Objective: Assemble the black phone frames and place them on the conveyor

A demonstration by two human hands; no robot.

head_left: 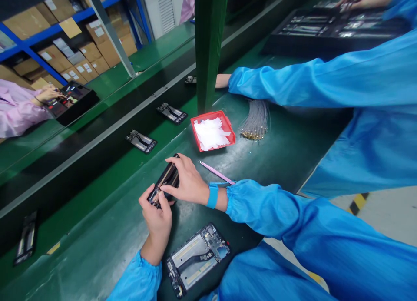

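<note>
An opened phone (pixel 167 176), its inner parts showing, is held tilted above the green bench between both hands. My left hand (pixel 157 214) grips its lower end, thumb on the inner side. My right hand (pixel 189 179), with a blue band at the wrist, holds the far edge, and its thumb presses near the phone's lower part. What lies under the thumbs is hidden. Close to my body a second opened phone (pixel 198 259) lies flat with its circuit board and dark flex cable exposed. Pink tweezers (pixel 216 172) rest beside my right wrist.
A red tray (pixel 213 148) holds white paper pieces, beside a bundle of thin cables (pixel 256 120). Several opened phones (pixel 141 141) lie along the sunken green strip. A green post (pixel 210 49) rises behind the tray. At right a co-worker's blue sleeve (pixel 286 81) reaches over the bench.
</note>
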